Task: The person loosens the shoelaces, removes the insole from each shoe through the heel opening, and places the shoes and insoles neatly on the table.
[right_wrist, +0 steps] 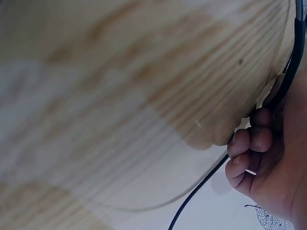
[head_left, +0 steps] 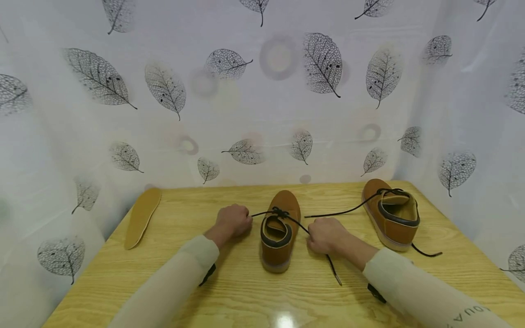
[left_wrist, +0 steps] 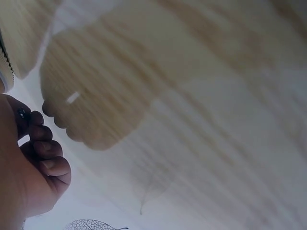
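Note:
A brown shoe (head_left: 280,250) with a dark collar stands mid-table, its toe pointing away from me. Black shoelaces (head_left: 280,212) cross in a knot over its tongue. To the left of the shoe, my left hand (head_left: 234,219) grips one lace end with curled fingers; in the left wrist view this hand (left_wrist: 41,163) shows its fingers folded in. On the other side, my right hand (head_left: 326,235) holds the other lace, whose tip (head_left: 337,275) hangs out below the fist onto the table. The right wrist view shows the black lace (right_wrist: 196,189) running through the curled fingers.
A second brown shoe (head_left: 399,234) stands at the right, its laces (head_left: 344,211) trailing left and right across the wooden table (head_left: 229,300). A tan insole (head_left: 141,219) lies near the left edge. Behind the table hangs a leaf-print curtain (head_left: 262,105).

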A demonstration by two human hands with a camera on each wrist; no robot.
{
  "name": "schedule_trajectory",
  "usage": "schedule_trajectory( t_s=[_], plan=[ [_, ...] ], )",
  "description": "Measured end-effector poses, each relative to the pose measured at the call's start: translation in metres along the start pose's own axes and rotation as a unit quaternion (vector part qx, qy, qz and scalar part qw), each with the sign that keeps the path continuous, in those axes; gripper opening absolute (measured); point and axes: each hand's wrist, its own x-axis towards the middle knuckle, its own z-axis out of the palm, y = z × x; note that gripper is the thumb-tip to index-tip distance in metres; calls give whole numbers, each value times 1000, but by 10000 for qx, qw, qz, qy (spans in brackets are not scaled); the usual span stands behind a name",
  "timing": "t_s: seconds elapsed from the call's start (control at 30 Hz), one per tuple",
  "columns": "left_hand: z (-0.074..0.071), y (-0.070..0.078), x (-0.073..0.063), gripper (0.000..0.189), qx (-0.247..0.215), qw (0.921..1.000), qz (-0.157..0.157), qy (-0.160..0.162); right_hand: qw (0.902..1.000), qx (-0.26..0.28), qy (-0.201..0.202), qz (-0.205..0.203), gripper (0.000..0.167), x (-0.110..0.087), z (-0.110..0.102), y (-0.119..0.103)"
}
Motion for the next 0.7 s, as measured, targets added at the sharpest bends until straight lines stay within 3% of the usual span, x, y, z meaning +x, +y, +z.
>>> schedule_trajectory(
  t_s=[0.23, 0.4, 0.5, 0.6, 0.7],
  plan=[
    [-4, 2, -3, 28, -329, 9994, -53, -103, 9997, -196, 15, -162, 34, 0, 0, 0],
    [-3, 0, -6, 28, -899, 9958, -137, -111, 9952, -476, 316, -801, 37, -1, 1, 3],
    [0, -3, -6, 29, -987, 9951, -61, -5, 9909, -504, 395, -1185, 37, -1, 1, 5],
    [2, -4, -5, 30, -950, 9954, 89, 83, 9907, -330, 274, -1295, 36, 0, 0, 8],
    [0, -1, -5, 29, -819, 9961, 252, -217, 9935, 4, -25, -1141, 35, 0, 0, 12]
  ],
)
